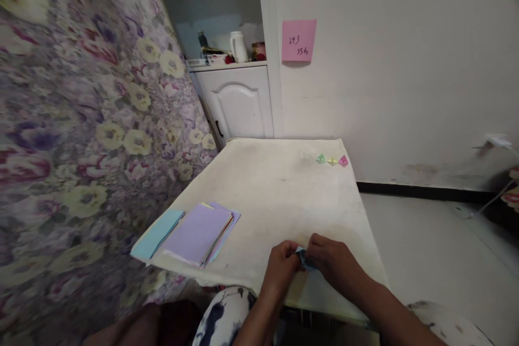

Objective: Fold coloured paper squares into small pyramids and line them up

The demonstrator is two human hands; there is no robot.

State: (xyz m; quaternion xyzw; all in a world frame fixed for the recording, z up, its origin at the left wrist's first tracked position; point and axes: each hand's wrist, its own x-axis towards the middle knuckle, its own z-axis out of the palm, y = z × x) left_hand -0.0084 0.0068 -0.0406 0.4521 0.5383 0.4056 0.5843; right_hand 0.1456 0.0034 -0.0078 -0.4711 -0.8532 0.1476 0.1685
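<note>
Close to the front edge of the table, a small folded piece of blue paper (305, 260) is held between my two hands. My left hand (285, 262) pinches its left side with thumb and fingers. From the right, my right hand (326, 254) grips the paper, its fingers closed and covering much of it. Only part of the blue paper shows, so its exact shape is hidden. Both hands are just above the tabletop.
A stack of coloured paper (199, 233), purple on top, lies on the cloth-covered table (267, 184) at left, beside blue paper sheets (158, 233). Small folded paper pieces, green (321, 159), yellow (332, 161) and pink (343, 161), sit at the far right corner.
</note>
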